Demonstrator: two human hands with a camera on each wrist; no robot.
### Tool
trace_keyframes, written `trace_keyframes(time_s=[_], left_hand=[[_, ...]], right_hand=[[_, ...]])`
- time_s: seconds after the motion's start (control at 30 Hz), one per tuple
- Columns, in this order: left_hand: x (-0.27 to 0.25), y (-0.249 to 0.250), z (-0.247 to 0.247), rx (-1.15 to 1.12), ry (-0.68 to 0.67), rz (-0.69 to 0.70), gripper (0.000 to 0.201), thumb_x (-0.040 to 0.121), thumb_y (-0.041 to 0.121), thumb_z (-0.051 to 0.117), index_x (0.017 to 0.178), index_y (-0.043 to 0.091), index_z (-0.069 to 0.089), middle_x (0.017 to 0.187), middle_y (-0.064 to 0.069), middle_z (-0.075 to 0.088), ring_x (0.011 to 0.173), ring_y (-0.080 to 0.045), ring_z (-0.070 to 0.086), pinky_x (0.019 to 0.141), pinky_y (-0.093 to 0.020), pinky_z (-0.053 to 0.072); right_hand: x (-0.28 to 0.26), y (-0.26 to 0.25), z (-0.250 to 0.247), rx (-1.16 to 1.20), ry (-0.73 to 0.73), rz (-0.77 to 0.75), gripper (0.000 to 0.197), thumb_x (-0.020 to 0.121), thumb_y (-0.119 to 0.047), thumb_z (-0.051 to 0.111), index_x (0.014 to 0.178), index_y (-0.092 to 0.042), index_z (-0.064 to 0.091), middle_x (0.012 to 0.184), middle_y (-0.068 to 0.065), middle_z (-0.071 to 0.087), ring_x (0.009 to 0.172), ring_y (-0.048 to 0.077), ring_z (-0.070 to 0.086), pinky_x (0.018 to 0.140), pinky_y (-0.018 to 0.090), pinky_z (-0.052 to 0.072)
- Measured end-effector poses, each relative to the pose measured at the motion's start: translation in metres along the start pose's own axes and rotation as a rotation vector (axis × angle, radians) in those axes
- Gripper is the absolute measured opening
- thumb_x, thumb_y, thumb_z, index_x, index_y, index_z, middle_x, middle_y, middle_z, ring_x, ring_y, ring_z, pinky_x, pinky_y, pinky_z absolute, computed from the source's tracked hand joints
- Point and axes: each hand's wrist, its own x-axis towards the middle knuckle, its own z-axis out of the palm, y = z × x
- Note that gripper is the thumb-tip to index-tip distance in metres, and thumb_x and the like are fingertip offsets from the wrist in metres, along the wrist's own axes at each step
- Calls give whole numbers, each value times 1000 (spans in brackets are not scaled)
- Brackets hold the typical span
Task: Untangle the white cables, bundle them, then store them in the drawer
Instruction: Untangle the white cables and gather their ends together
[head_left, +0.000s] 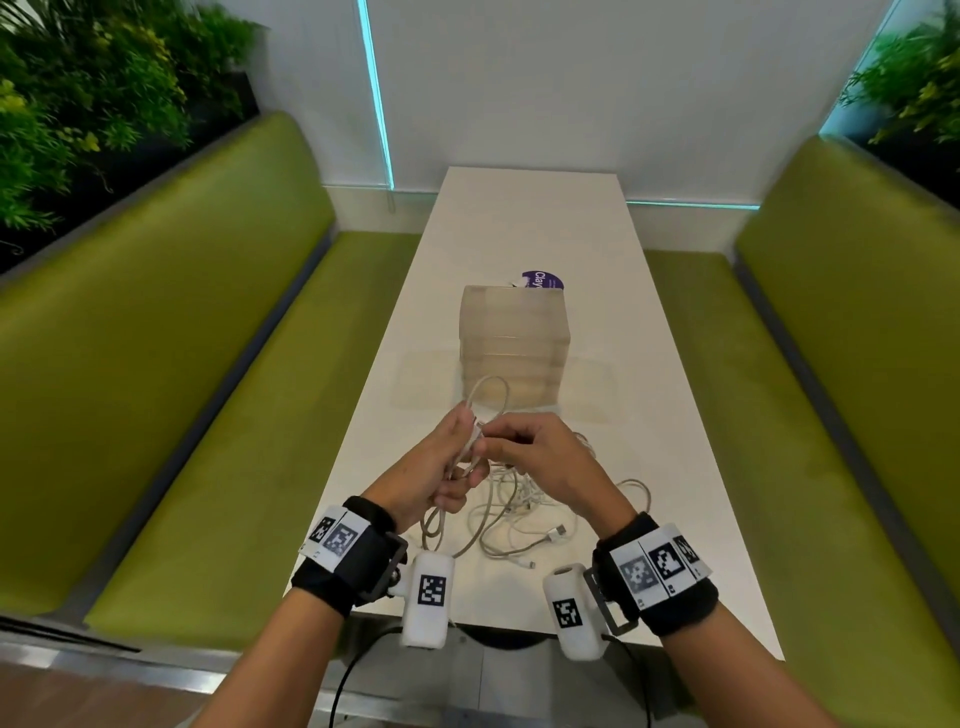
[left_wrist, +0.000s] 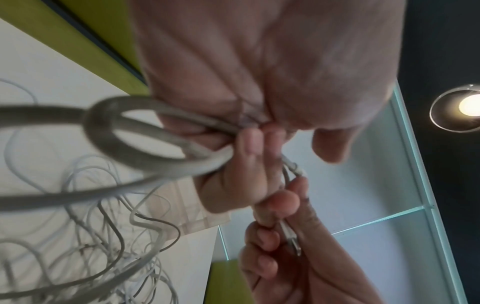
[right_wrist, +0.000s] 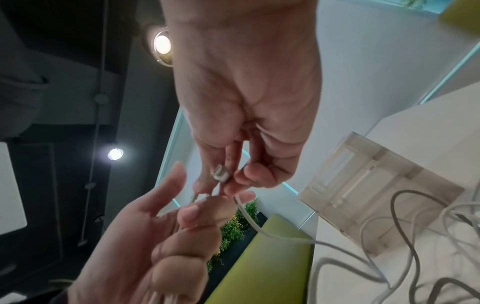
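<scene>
**Head view, lot entry: white cables mid-untangling, drawer unit untouched**

Green bench (head_left: 171, 395), far left: upholstered seat running the length of the table; nothing on it.

Left hand (head_left: 434, 467): raised above the table, fingers curled round a doubled length of cable, with a loop (head_left: 488, 397) standing up out of the fist toward the drawer unit. In the left wrist view the same hand (left_wrist: 233, 174) clamps a small coil (left_wrist: 145, 133) against the palm.

Right hand (head_left: 540, 457): touching the left hand, finger and thumb pinching a connector end (right_wrist: 221, 173), plainly seen in the right wrist view.

White cables (head_left: 514, 514): the loose heap lies on the white table (head_left: 530, 223) directly beneath and just nearer than both hands, strands trailing up into the left fist. A USB plug (head_left: 557, 531) rests at the heap's near right edge.

Drawer unit (head_left: 513, 353): translucent stack of drawers, straight ahead beyond the hands along the table's long axis, all drawers apparently closed. A purple label (head_left: 543, 280) shows behind it.

Judgement: one cable is being freed and coiled. The held strand runs from the hands down and back toward the body, so freeing it likely means drawing the connector away from the heap. Both hands are about equally near the drawers. Storage is not yet begun.
</scene>
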Motion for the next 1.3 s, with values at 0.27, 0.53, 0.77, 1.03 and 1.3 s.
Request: trace_keyframes(time_s=[0.27,0.53,0.77,1.03,1.3], left_hand=[[-2,-7,0,37,83,116,52,93,24,53,141,23,35,70,0,59,50,-11,41,46,-21,34],[5,-7,0,14,322,253,28,101,22,41,125,12,51,73,-8,65,67,-25,69,65,-37,59],[8,-1,-25,-112,586,334,28,101,25,43,126,15,46,62,4,50,39,-5,35,39,-17,32],[7,8,-22,-95,481,351,23,102,26,41,96,12,58,56,9,40,42,-4,23,41,-17,18],[1,-6,-28,-55,444,262,23,101,27,41,90,13,56,56,9,37,43,-4,21,42,-18,15]], right_hand=[[-9,-6,0,65,29,-23,17,89,-20,65,84,-4,67,67,3,66,64,12,54,55,13,38],[-7,-5,0,2,160,26,15,86,-24,68,76,-14,68,63,-7,57,57,4,47,60,21,40],[-25,-3,-14,-114,-322,99,7,84,-16,70,81,-11,71,67,-5,61,60,6,50,58,19,41],[-55,48,36,-484,-688,193,14,79,-24,73,87,-12,72,78,-3,69,68,3,55,68,25,43],[-60,83,44,-461,-675,349,45,76,-31,74,114,-40,52,100,-1,69,96,18,63,89,36,46]])
